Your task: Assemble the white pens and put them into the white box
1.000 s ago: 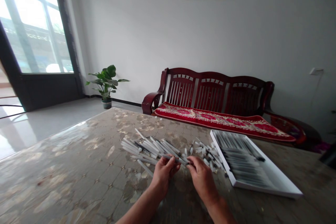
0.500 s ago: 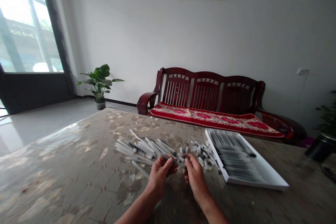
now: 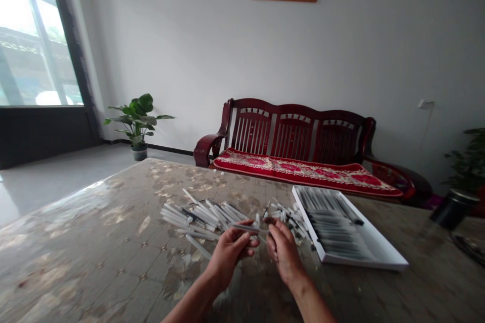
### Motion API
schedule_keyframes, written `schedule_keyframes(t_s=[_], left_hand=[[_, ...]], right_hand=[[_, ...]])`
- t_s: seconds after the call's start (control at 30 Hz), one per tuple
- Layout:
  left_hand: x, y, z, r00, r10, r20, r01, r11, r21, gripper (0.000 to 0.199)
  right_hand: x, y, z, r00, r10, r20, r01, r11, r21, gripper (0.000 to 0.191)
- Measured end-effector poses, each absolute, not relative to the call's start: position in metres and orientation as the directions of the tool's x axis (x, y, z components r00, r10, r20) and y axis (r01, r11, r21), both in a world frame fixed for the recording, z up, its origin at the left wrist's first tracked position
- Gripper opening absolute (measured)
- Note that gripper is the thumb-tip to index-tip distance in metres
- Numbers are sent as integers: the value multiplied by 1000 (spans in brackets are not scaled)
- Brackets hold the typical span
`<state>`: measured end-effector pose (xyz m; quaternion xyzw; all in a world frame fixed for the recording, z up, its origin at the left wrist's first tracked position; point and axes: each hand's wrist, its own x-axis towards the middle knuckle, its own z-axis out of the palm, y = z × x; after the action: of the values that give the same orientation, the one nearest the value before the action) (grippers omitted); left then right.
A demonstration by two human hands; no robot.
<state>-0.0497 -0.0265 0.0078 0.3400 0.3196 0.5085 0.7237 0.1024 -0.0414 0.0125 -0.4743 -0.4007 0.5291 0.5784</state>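
Note:
My left hand [image 3: 232, 251] is closed on a slim grey pen [image 3: 245, 227], which points toward my right hand. Fingers pinched, my right hand [image 3: 284, 248] is at the pen's right end; what it grips is small and mostly hidden. Just beyond my left hand lies a loose pile of whitish pen barrels [image 3: 206, 215]. Small translucent pen caps [image 3: 291, 214] are scattered behind my right hand. To the right, a shallow white box [image 3: 382, 239] holds rows of dark, capped pens [image 3: 341, 234].
The patterned tabletop [image 3: 125, 247] extends left and toward me. A black cylindrical container [image 3: 454, 209] stands at the right edge near a cable. Behind the table is a dark red wooden bench [image 3: 293, 131] with a red cover; a potted plant [image 3: 138, 123] stands left.
My hands have drawn slightly apart, and the pen's right end shows more between them. The whole view has shifted a little, with the room appearing further left.

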Motion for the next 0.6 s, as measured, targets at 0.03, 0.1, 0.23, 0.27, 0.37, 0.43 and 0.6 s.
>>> schedule_keyframes(t_s=[0.03, 0.1, 0.23, 0.27, 0.37, 0.43, 0.6], left_hand=[[-52, -26, 9, 352, 919, -179, -490, 344, 801, 44], [-57, -25, 10, 513, 814, -272, -388, 503, 772, 43], [-59, -28, 3, 694, 671, -261, -221, 543, 810, 48], [-58, -28, 2, 693, 674, -257, -218, 536, 816, 45], [-53, -26, 1, 589, 768, -252, -325, 511, 796, 40], [-51, -23, 2, 482, 844, -236, -432, 463, 774, 40], [-51, -16, 3, 302, 929, -215, -545, 353, 760, 38]], right_hand=[[106, -42, 14, 104, 994, -19, -201, 2, -980, 44], [111, -42, 16, 64, 997, 33, -123, 40, -992, 40], [119, -37, 10, -5, 994, 108, 49, 108, -993, 40], [123, -36, 8, 6, 992, 125, 137, 123, -983, 40], [141, -33, 4, 130, 961, 245, 568, 131, -812, 26], [155, -33, 2, 182, 935, 305, 813, 32, -582, 14], [165, -36, -2, 203, 952, 231, 964, -152, -220, 14]])
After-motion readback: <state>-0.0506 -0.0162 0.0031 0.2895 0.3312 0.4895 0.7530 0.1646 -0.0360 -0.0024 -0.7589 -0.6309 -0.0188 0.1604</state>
